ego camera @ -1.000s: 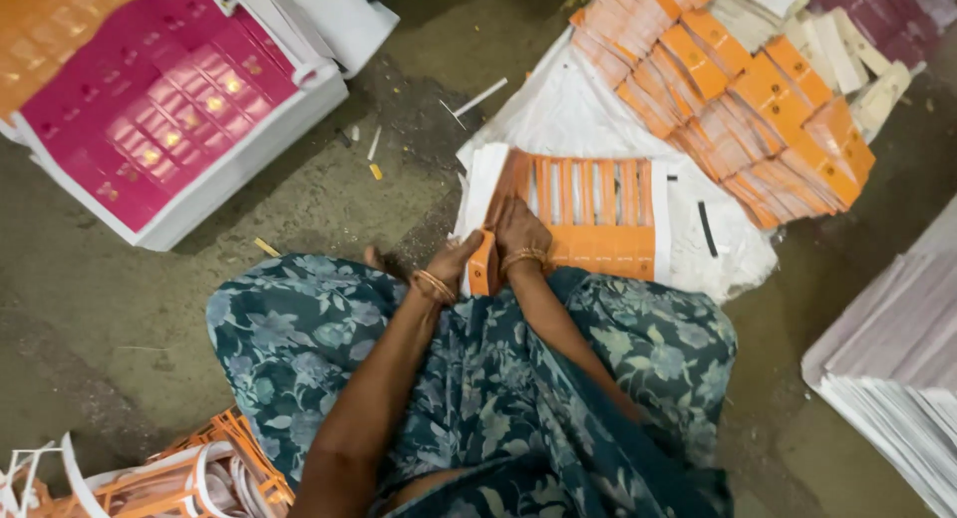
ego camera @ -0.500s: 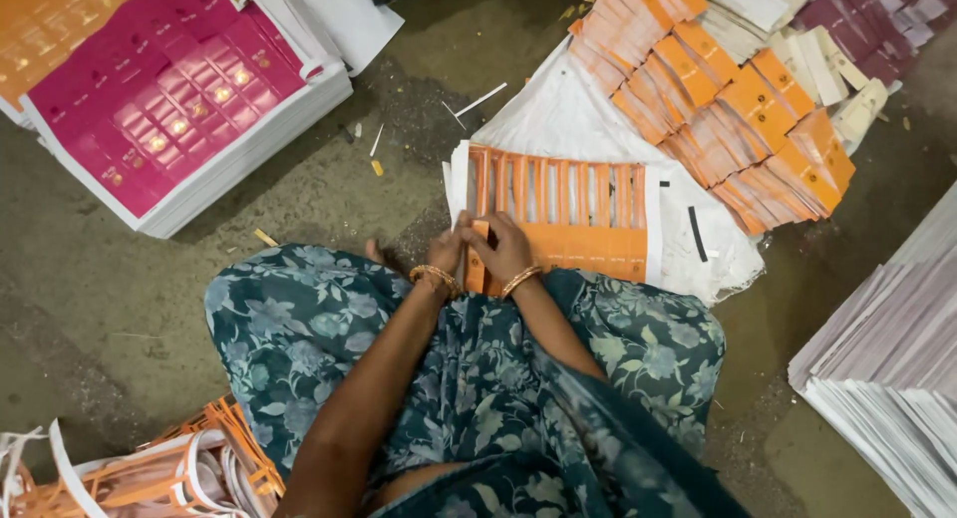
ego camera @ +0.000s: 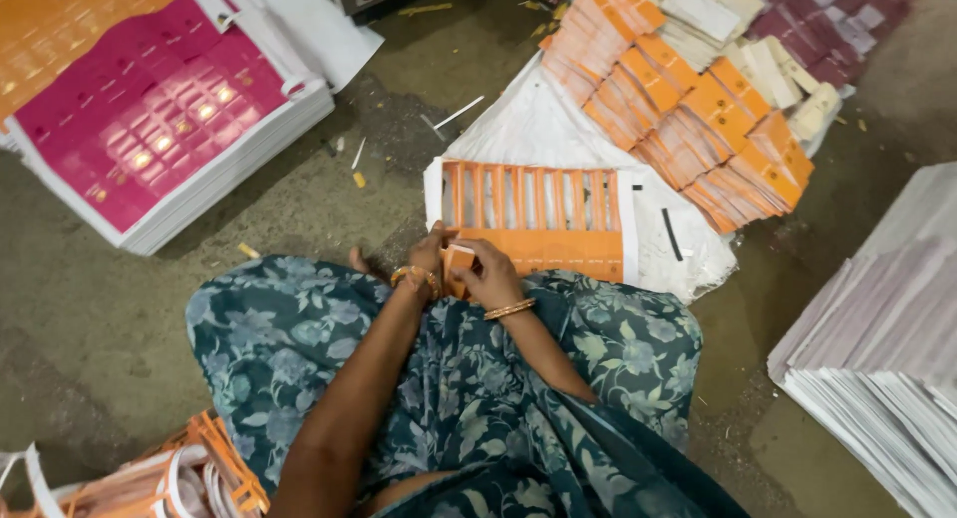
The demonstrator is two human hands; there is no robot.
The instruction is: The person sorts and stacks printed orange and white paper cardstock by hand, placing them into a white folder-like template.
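Both your hands meet at the near edge of the orange sheet [ego camera: 538, 224], right above your knees. Your left hand [ego camera: 429, 254] is curled with thumb and fingers pinching the left side of a small orange card [ego camera: 460, 261]; your right hand [ego camera: 490, 272] is closed over the card's right side, fingers folded down on it. By the look of it, the two-sided pinch keeps the card steady where it meets the sheet's near left corner; whether it is free of the sheet cannot be told.

Seen from the head view, the sheet lies flat on a white sack [ego camera: 558, 129], its far half cut into narrow upright slots, the near half solid. That puts the working edge closest to you. Far right, just beyond the sack, loose cards [ego camera: 698, 109] lie fanned in overlapping rows, within reach of your right arm. Far left sits a pink stack [ego camera: 159, 109] of uncut sheets, well apart from the hands. A pale stack [ego camera: 877, 348] stands at the right edge, and orange scrap frames [ego camera: 199, 468] pile near left, beside your knee.
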